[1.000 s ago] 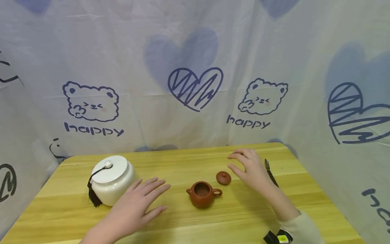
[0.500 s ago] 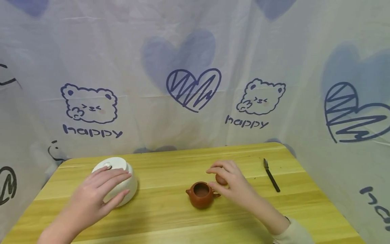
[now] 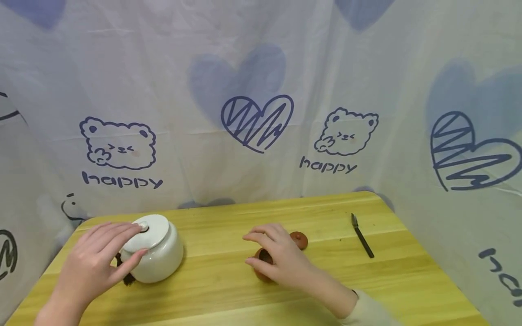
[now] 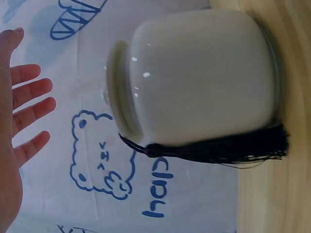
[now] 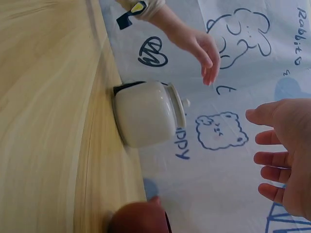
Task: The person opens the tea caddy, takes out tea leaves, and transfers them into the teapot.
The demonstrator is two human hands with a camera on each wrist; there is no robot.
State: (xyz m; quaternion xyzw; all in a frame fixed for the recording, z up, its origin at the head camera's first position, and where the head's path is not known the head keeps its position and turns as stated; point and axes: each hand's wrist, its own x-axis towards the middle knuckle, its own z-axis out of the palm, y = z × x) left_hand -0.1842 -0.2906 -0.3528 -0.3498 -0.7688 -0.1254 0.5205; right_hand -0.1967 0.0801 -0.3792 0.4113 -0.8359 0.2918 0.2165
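Observation:
A white lidded jar (image 3: 157,258) with a round lid knob (image 3: 143,226) stands at the table's left. My left hand (image 3: 91,260) is over its left side, fingers spread and loosely bent; the left wrist view shows a gap between them and the jar. A black tassel (image 4: 218,145) hangs down the jar's side. My right hand (image 3: 281,258) hovers over the brown clay teapot (image 3: 261,273), covering its handle and most of its body. Nothing is held in it. The small brown teapot lid (image 3: 299,240) lies on the table just behind that hand.
On the right of the wooden table (image 3: 220,290) lies a dark slim pen-like tool (image 3: 362,235). A printed cloth (image 3: 195,158) hangs behind and beside the table. Between jar and teapot is bare tabletop.
My left hand has moved left, across the jar to its left side. The right hand has moved left from beside the teapot lid to above the teapot. Jar, teapot and lid stay in place.

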